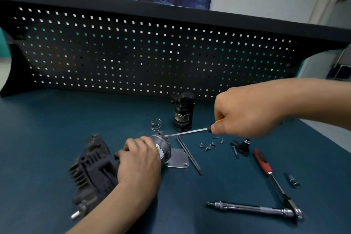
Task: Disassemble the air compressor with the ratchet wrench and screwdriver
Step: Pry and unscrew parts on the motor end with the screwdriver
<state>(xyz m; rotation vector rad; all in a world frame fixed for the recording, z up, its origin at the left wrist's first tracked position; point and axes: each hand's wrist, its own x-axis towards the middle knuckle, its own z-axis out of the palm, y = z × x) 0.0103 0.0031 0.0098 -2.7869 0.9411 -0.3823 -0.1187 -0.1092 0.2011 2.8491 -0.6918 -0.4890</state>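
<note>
Metal, likely heavy and stiff: left hand (138, 161) clamps the compressor (91, 167) mid-body — right hand (247, 112) grips the screwdriver (187, 132).

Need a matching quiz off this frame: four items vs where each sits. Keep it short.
Things
1. screwdriver
2. ratchet wrench
3. spring
4. metal plate

Places
A. flat on the bench, beside the motor's end
B. upright on the bench behind the motor
C. gripped by the right hand, tip at the motor
D. on the bench at right, no hand on it

Pairs: 1-C, 2-D, 3-B, 4-A
</note>
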